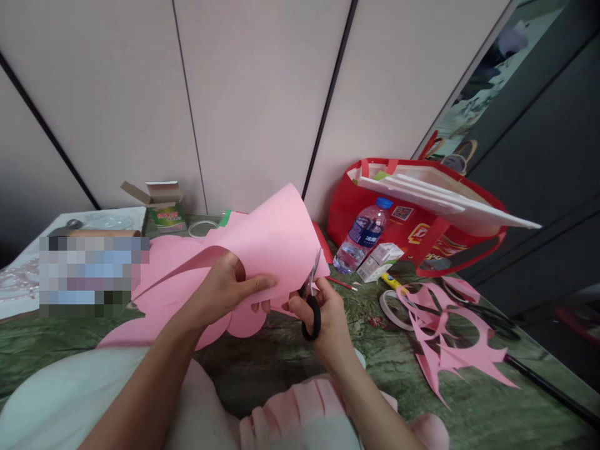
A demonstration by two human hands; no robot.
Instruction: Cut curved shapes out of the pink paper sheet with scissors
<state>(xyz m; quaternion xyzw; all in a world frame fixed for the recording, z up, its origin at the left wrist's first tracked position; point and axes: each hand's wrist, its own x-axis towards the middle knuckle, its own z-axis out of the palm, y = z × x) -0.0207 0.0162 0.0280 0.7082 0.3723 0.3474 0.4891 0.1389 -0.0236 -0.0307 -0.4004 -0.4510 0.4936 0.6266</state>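
Note:
My left hand (239, 281) grips a curled sheet of pink paper (281, 231), thumb on top and some fingertips showing beneath it. In my right hand (328, 312) is a pair of scissors (310, 312) with black handles, the thumb and fingers closed around the loops. The scissor blades point up and away and lie at the right edge of the paper. Several cut pink paper pieces (248, 322) with rounded edges lie under and left of my left hand. Part of the scissors is hidden by my fingers.
Pink paper scraps (440, 356) and a roll of tape (392, 310) lie on the right. A water bottle (360, 237) and small carton (379, 261) stand before a red bag (340, 194). An opened green box (167, 217) stands far left, near a pale wall (253, 94).

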